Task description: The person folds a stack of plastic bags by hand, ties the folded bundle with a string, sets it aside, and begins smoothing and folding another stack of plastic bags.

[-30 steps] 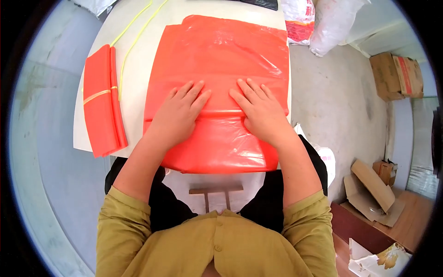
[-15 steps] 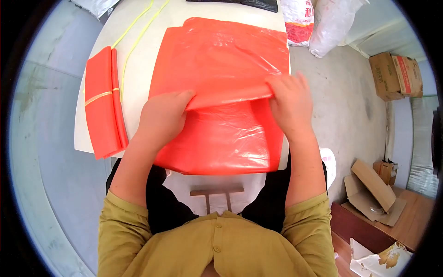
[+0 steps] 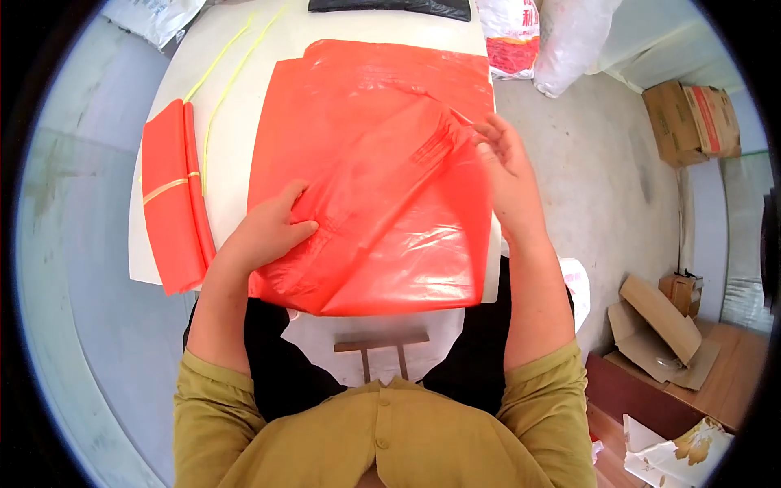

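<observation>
Red plastic sheeting [image 3: 366, 106] lies layered on the white table [image 3: 228, 114], its near edge at the table's front. My left hand [image 3: 281, 228] grips the sheeting at its left side, fingers partly hidden in the film and thumb on top. At the right edge my right hand [image 3: 508, 167] pinches a raised part of the sheeting between thumb and fingers. Creases run diagonally through the film between the two hands. To the left, a folded red bundle [image 3: 171, 220] is tied with a thin yellow band.
Yellow strings [image 3: 215, 106] lie behind the red bundle. A black folded item [image 3: 390, 6] is at the table's far edge. White sacks [image 3: 511, 41] stand beyond the right side. Cardboard boxes [image 3: 679, 122] and an opened carton [image 3: 659, 337] are farther right.
My hands went from lying flat on the sheeting to gripping it. The upper layer was lifted and turned diagonally, my left hand lower and my right hand higher. The view shifted slightly.
</observation>
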The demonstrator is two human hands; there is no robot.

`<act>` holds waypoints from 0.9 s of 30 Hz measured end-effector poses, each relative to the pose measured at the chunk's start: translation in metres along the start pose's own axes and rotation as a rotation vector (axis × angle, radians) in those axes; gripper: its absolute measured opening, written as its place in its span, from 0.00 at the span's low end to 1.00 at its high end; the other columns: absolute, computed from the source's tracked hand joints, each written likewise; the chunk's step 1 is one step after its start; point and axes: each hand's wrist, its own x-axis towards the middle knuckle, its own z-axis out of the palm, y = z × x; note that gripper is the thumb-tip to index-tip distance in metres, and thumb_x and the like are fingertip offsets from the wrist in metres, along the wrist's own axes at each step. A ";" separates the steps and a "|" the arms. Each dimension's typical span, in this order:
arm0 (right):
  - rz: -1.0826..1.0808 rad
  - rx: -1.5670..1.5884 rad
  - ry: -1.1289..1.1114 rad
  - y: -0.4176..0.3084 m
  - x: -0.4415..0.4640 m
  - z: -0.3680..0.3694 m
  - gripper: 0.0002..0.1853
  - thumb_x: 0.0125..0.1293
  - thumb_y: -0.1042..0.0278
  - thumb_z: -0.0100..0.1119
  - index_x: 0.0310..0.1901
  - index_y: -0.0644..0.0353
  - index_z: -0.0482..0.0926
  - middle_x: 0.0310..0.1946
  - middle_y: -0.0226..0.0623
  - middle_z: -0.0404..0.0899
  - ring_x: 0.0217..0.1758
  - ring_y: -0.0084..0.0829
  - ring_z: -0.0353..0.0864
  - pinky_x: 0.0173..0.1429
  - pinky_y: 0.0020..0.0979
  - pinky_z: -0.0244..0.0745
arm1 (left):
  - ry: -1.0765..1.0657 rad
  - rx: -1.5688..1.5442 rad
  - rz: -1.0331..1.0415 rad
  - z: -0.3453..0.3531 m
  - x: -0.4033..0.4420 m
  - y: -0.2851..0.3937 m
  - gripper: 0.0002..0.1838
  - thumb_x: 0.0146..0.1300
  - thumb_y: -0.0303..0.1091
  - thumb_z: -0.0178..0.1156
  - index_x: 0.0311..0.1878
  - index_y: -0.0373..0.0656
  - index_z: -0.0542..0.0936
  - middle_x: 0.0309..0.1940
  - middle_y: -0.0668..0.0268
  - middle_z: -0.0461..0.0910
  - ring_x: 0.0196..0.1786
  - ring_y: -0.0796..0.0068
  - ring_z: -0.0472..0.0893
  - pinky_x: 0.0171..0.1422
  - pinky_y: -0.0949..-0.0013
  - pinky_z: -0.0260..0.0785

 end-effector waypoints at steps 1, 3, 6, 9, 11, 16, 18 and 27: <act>-0.018 -0.023 -0.034 0.005 0.001 0.003 0.30 0.83 0.67 0.53 0.81 0.65 0.61 0.76 0.45 0.71 0.77 0.38 0.73 0.80 0.37 0.66 | 0.012 -0.010 0.014 -0.002 -0.001 0.000 0.38 0.68 0.37 0.68 0.79 0.38 0.68 0.66 0.43 0.81 0.69 0.45 0.80 0.72 0.57 0.72; -0.011 -0.071 -0.067 0.007 0.001 0.008 0.29 0.82 0.68 0.55 0.80 0.63 0.63 0.76 0.46 0.71 0.76 0.37 0.73 0.78 0.38 0.68 | -0.052 0.008 0.036 -0.009 0.000 -0.001 0.39 0.67 0.37 0.69 0.79 0.39 0.67 0.65 0.43 0.82 0.69 0.45 0.80 0.72 0.57 0.73; -0.131 -0.247 -0.084 0.013 0.001 0.011 0.27 0.78 0.71 0.60 0.76 0.61 0.69 0.75 0.47 0.72 0.75 0.40 0.74 0.76 0.39 0.72 | -0.136 0.025 0.046 -0.016 -0.002 -0.002 0.39 0.66 0.36 0.70 0.79 0.39 0.68 0.64 0.44 0.82 0.68 0.45 0.81 0.70 0.56 0.74; -0.467 -0.568 -0.112 0.003 -0.006 0.016 0.27 0.72 0.73 0.66 0.71 0.61 0.74 0.71 0.51 0.75 0.74 0.51 0.74 0.76 0.44 0.72 | -0.124 0.048 0.074 -0.012 -0.004 -0.015 0.40 0.65 0.36 0.71 0.79 0.39 0.68 0.61 0.44 0.84 0.66 0.46 0.82 0.69 0.55 0.74; -0.553 -0.641 -0.168 -0.003 -0.016 0.030 0.26 0.70 0.73 0.67 0.68 0.62 0.76 0.69 0.52 0.74 0.72 0.56 0.74 0.75 0.48 0.72 | -0.093 0.073 0.054 -0.010 -0.008 -0.011 0.40 0.63 0.35 0.71 0.79 0.40 0.68 0.62 0.45 0.83 0.67 0.46 0.81 0.70 0.55 0.74; -0.300 -0.521 -0.055 -0.004 -0.018 0.040 0.25 0.72 0.74 0.66 0.69 0.64 0.75 0.73 0.49 0.70 0.75 0.50 0.73 0.76 0.43 0.72 | 0.085 0.210 0.275 0.005 -0.017 0.017 0.45 0.59 0.30 0.74 0.81 0.40 0.67 0.79 0.47 0.67 0.78 0.45 0.70 0.80 0.54 0.68; -0.306 -0.538 -0.041 0.006 -0.012 0.034 0.27 0.74 0.74 0.64 0.73 0.63 0.73 0.75 0.48 0.70 0.76 0.48 0.72 0.77 0.42 0.72 | 0.137 0.263 0.443 0.024 -0.009 0.011 0.43 0.60 0.34 0.73 0.80 0.42 0.69 0.82 0.48 0.63 0.82 0.45 0.64 0.82 0.51 0.64; -0.115 -0.301 -0.078 0.047 0.024 0.032 0.38 0.77 0.71 0.63 0.83 0.62 0.59 0.77 0.48 0.70 0.77 0.38 0.73 0.77 0.37 0.72 | 0.186 0.497 0.509 0.057 0.002 0.020 0.39 0.65 0.35 0.70 0.80 0.50 0.70 0.86 0.59 0.59 0.86 0.46 0.57 0.86 0.36 0.54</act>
